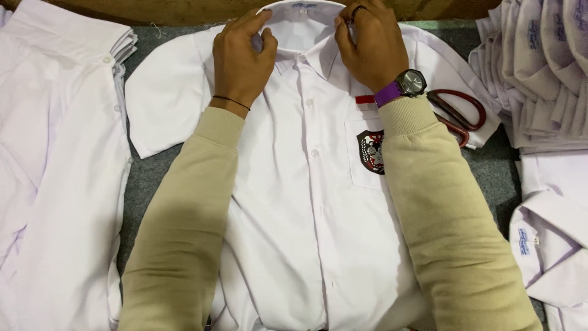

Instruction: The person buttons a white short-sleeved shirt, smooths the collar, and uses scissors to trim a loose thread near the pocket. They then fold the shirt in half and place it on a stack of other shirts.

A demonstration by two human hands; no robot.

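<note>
White short-sleeved shirt [306, 202], buttoned and lying front-up on a grey table [147, 178], fills the centre of the frame. At far left, more white shirts [55, 184] lie spread. Left hand [242, 61] pinches the collar [300, 18] at upper centre; right hand [370, 49], wearing a purple-strapped watch [407, 84], grips the collar's other side. Red-handled scissors [459, 113] rest just right, beside stacked folded shirts [539, 73] at upper right.

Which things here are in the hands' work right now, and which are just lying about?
In hand: white shirt, its collar, left hand, right hand.

Lying about: red-handled scissors, folded shirt stack, loose shirts.
</note>
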